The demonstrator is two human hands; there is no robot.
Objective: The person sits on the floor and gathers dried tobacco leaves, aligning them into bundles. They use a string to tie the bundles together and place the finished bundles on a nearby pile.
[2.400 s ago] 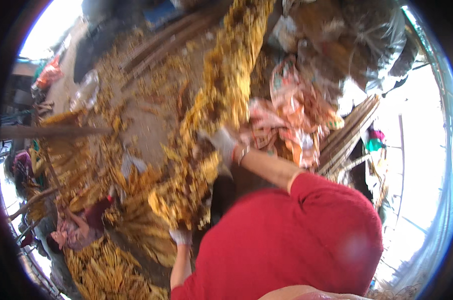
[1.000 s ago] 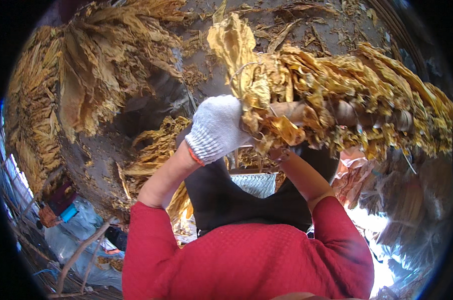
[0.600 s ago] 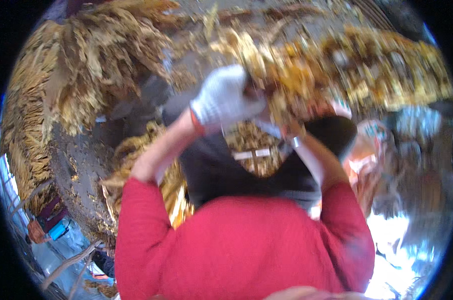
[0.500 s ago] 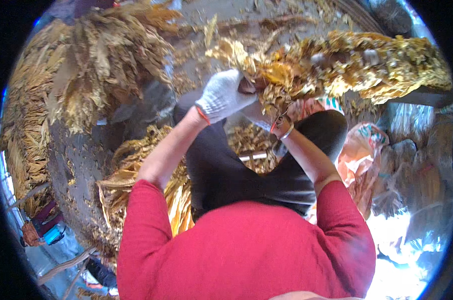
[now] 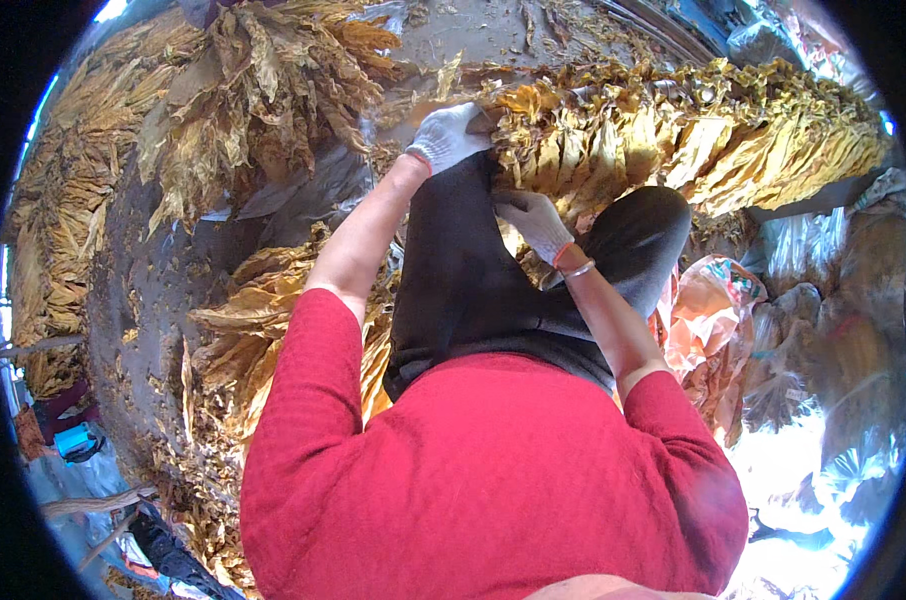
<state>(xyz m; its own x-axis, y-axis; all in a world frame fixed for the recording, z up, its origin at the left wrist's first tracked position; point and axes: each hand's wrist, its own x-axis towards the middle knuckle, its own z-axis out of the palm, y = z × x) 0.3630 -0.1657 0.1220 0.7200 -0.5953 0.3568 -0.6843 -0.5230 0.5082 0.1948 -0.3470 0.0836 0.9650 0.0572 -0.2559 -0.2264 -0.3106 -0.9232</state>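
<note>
A long row of dried yellow-brown tobacco leaves (image 5: 633,150) hangs side by side across the far right, stems up, over my raised knee. My left hand (image 5: 449,138), in a white knitted glove with a darker finger side, is closed at the row's left end, against the leaves. What lies inside its fingers is mostly hidden. Lower and nearer, my right hand (image 5: 538,222), gloved alike and with a bangle at the wrist, hovers between my dark-trousered legs below the hanging leaves. Its fingers point left and are bent together; whatever they hold does not show.
Loose tobacco leaves (image 5: 243,300) lie beside my left leg. A large leaf bunch (image 5: 263,90) hangs at the far left, with another leaf row (image 5: 48,270) along the left edge. An orange-pink plastic sack (image 5: 708,310) and clear plastic (image 5: 808,245) are on the right.
My right hand has come away from the left one, down and toward me. My left hand has moved slightly farther off. The leaf row now hangs straighter, its leaf faces showing.
</note>
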